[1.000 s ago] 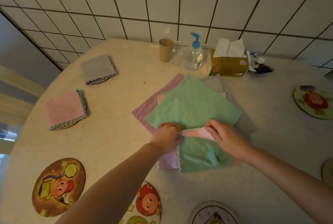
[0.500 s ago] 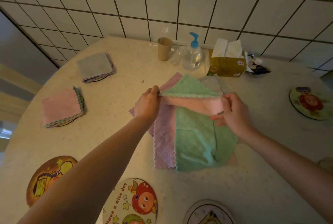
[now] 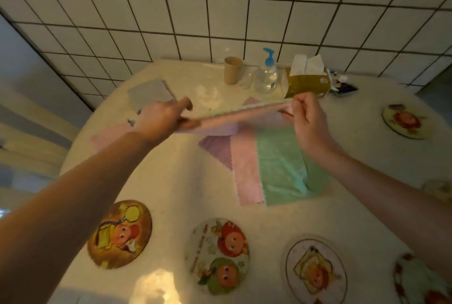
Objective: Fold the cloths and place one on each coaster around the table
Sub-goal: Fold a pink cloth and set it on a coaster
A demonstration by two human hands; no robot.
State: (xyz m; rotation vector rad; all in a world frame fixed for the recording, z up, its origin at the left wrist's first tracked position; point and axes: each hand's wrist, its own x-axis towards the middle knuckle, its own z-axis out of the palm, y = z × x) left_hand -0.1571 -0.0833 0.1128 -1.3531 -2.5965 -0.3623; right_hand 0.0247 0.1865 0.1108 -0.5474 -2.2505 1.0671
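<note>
— What do the hands hold?
— The left hand [image 3: 160,118] and right hand [image 3: 305,118] each pinch an end of a pink cloth [image 3: 234,118], stretched taut above the surface [image 3: 171,181], each grip clamped on it.
— And below?
— A cloth pile [image 3: 274,169] lies mid-surface; bare coasters [image 3: 217,254] line the near edge; a grey cloth [image 3: 150,93] rests far left.
</note>
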